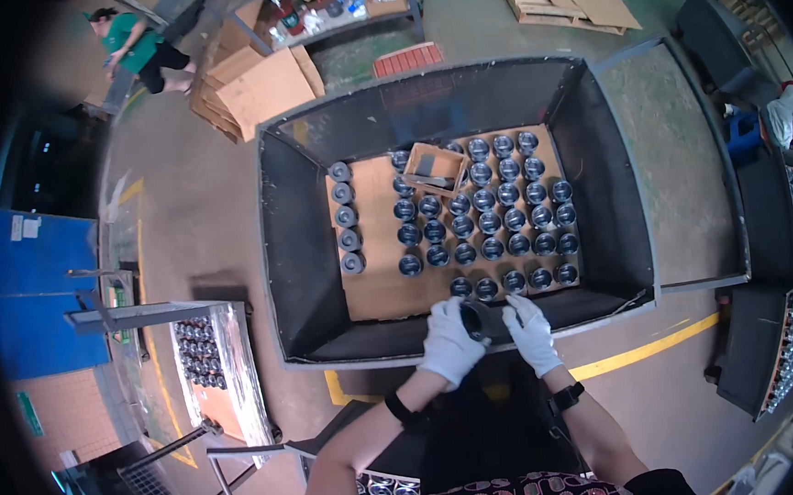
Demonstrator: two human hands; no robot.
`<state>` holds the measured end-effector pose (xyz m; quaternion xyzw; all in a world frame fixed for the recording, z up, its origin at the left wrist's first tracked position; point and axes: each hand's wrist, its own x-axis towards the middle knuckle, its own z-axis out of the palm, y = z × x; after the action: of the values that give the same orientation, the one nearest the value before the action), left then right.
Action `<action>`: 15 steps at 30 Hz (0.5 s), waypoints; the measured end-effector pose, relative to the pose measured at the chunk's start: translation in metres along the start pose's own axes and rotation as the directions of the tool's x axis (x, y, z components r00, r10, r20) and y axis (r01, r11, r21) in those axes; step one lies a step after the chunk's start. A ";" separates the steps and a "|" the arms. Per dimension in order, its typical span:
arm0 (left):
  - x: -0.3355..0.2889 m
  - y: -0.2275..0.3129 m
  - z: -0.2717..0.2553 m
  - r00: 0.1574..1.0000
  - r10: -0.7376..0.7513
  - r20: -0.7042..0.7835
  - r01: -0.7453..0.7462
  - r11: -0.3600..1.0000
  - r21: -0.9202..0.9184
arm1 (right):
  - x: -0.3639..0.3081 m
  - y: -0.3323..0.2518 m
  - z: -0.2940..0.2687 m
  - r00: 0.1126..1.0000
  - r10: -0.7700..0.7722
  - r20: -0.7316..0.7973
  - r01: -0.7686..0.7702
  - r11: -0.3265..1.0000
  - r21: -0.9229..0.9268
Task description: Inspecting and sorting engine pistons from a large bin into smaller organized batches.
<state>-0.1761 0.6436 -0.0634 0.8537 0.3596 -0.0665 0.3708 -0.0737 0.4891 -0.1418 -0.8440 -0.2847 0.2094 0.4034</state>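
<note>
My left hand [452,343], in a white glove, is closed around a dark round metal part [473,319] that looks like a piston, at the near wall of a big black bin [441,93]. Beside it on the right, my right hand [532,334], also gloved, holds nothing that I can see; its fingers are stretched toward the bin. Rows of similar pistons [489,224] stand on a cardboard sheet [377,297] in the bin. At the left a single column of grey pistons [347,217] shows flat tops. A small cardboard box [449,168] with dark pieces rests among the far rows.
Left stands a cart [254,377] with more pistons; dark trolleys [771,341] with parts stand on the right. Flattened cardboard [266,91], a cluttered bench [344,21] and a pallet [563,1] lie beyond. One person [132,47] is far left, another [789,116] far right.
</note>
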 end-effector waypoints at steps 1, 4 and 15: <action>0.027 -0.028 0.002 0.995 -0.079 0.069 0.075 0.996 0.048 | 0.007 0.022 0.016 0.999 -0.036 -0.031 0.029 0.978 -0.209; 0.101 -0.123 0.023 0.965 -0.193 0.180 0.136 0.948 0.287 | 0.000 0.070 0.049 0.994 -0.019 -0.107 -0.035 0.875 -0.483; 0.227 -0.352 0.253 0.921 -0.199 0.336 0.028 0.892 0.451 | 0.004 0.072 0.065 0.999 -0.018 0.037 0.036 0.795 -0.605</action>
<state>-0.2046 0.7636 -0.5369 0.8637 0.3083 -0.3285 0.2262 -0.0862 0.4917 -0.2380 -0.9214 -0.3546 0.1139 0.1111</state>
